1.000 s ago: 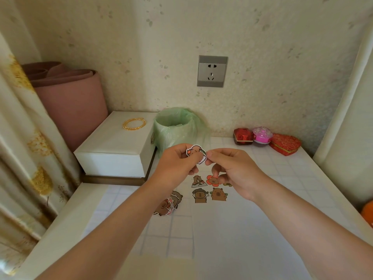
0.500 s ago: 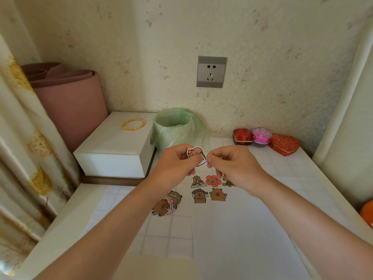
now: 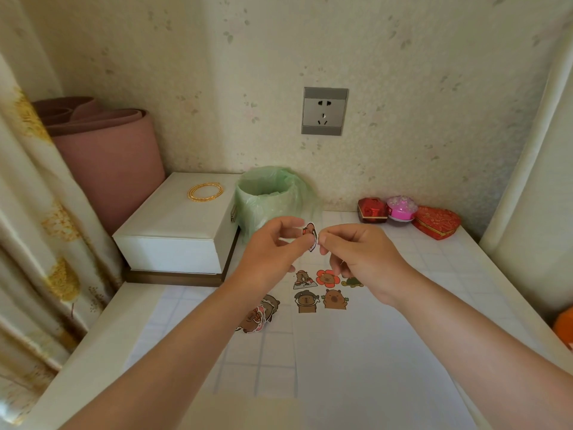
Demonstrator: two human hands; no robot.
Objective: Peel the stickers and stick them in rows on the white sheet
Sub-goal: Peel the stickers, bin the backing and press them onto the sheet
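Five stickers (image 3: 327,278) lie on the white sheet (image 3: 372,352) in two rows, three above two; your right hand (image 3: 359,252) partly hides the last one of the upper row. You hold a sixth sticker (image 3: 311,235) in the air above the far end of the sheet. Your left hand (image 3: 273,246) pinches it between thumb and forefinger, and your right hand pinches its edge with the fingertips, the other fingers curled. This double pinch probably serves to part the picture from its backing; whether the two have separated cannot be told. Held high, the sticky face stays off the table. The lower row has a free place at its right end, the likely destination.

A pile of unpeeled stickers (image 3: 259,315) lies just beside the sheet's left edge, partly under your left forearm, within easy reach. A bin (image 3: 266,197) lined with a green bag stands at the far side, probably for discarded backings.

The tabletop (image 3: 186,336) is pale with a grid pattern and sits in a wallpapered corner. On the left stands a white box (image 3: 176,225) bearing a gold bangle (image 3: 205,191), with a pink roll (image 3: 105,156) behind it and a curtain (image 3: 37,212) alongside. A socket (image 3: 324,111) is on the wall, and small gift boxes (image 3: 437,223) sit at the far right.
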